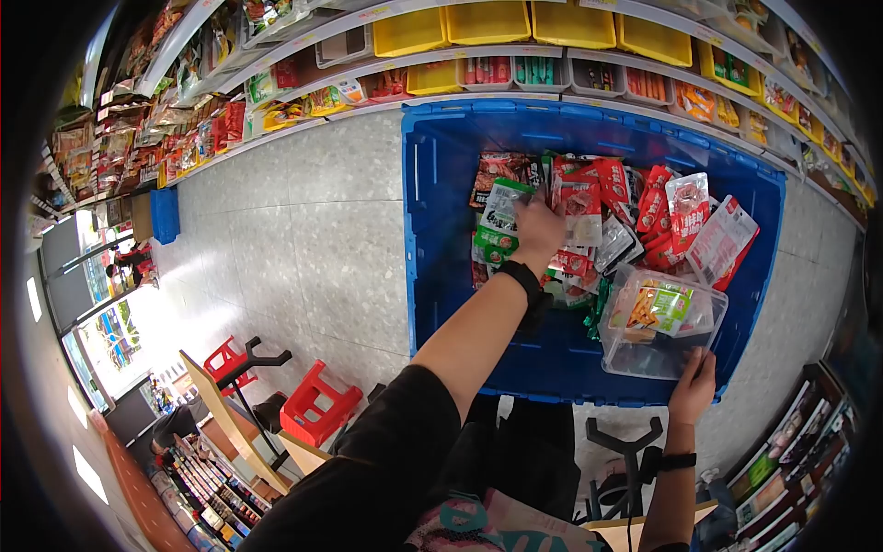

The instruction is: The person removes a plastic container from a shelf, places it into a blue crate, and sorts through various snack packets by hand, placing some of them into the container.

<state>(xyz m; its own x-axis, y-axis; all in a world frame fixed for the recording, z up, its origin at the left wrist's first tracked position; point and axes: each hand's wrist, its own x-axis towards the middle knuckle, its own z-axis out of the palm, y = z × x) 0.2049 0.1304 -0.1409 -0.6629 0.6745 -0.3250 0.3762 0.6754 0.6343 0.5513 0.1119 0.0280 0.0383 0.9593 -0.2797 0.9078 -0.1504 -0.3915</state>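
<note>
My left hand [541, 225] is over the pile of snack packets in the blue crate [561, 363]. Its fingers are closed at the right edge of a green-and-white snack packet [501, 213]; part of the grip is hidden. Just right of that hand lies a red-and-white packet [580, 210]. My right hand [694, 386] grips the near right corner of a clear plastic bin [635, 359], tilted inside the crate's near right part. A yellow-and-green packet [660, 305] shows in the bin. Silver and red packets [688, 212] lie beyond it.
Shelves with yellow bins [487, 23] and packaged snacks [487, 70] run behind the crate. A red stool [319, 405] stands on the floor at left, near a wooden board [235, 423]. A small blue box [166, 215] is farther off. More stocked shelving [782, 442] is at right.
</note>
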